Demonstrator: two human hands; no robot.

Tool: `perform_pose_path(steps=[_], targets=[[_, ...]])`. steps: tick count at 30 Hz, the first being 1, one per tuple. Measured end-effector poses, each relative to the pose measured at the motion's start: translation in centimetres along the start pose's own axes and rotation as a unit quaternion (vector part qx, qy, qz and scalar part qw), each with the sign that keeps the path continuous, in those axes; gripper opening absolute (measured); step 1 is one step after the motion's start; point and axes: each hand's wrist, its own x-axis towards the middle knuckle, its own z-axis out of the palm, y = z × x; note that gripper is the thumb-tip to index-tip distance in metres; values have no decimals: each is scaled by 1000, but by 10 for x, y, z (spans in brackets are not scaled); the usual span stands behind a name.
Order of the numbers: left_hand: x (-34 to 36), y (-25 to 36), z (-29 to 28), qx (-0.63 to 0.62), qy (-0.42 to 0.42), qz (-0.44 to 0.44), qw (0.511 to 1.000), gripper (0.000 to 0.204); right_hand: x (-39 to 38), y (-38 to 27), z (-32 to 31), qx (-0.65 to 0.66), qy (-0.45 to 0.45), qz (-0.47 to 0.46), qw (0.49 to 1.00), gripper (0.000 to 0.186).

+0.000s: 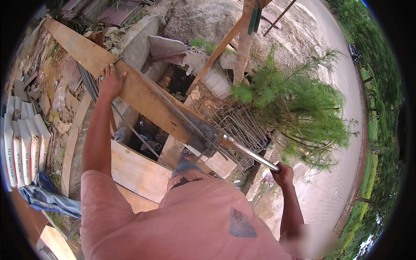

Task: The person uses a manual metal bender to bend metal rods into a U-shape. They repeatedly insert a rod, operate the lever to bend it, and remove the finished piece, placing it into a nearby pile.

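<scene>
A long wooden plank [143,93] runs diagonally from upper left to centre, with a thin steel rod [173,106] lying along it. My left hand [110,81] rests on the plank's upper part, fingers curled over the rod and the far edge. At the plank's lower end sits a dark metal bending plate [203,139]. A shiny metal pipe [251,154] sticks out from it to the right. My right hand [282,174] is closed around the pipe's outer end.
A heap of bent steel stirrups [245,128] lies just behind the plate. A green bush [299,108] stands right of it, with a paved road [342,86] beyond. Stacked white sacks [21,145] and a blue tarp [47,199] are at left. Plywood boards [138,171] lie below the plank.
</scene>
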Motion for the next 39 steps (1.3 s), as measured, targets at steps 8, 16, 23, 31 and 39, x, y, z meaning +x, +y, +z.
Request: perform_pose_path(steps=[8,16,23,31,39], targets=[[-1,11,-24,47,-77,-26,996,77,77,34,-49,-139,47,-201,969,13],[-6,10,-18,47,-50,-46,997,77,147,18,-72,-150,79,-350,921,18],[-3,5,-8,52,-36,-39,997,77,204,-17,-88,-179,63,-417,889,15],[-9,10,-18,44,-39,-49,997,77,254,-40,-75,-174,-4,-425,888,18],[-8,10,-14,42,-23,-47,998,76,259,-29,-57,-154,-21,-420,894,18]])
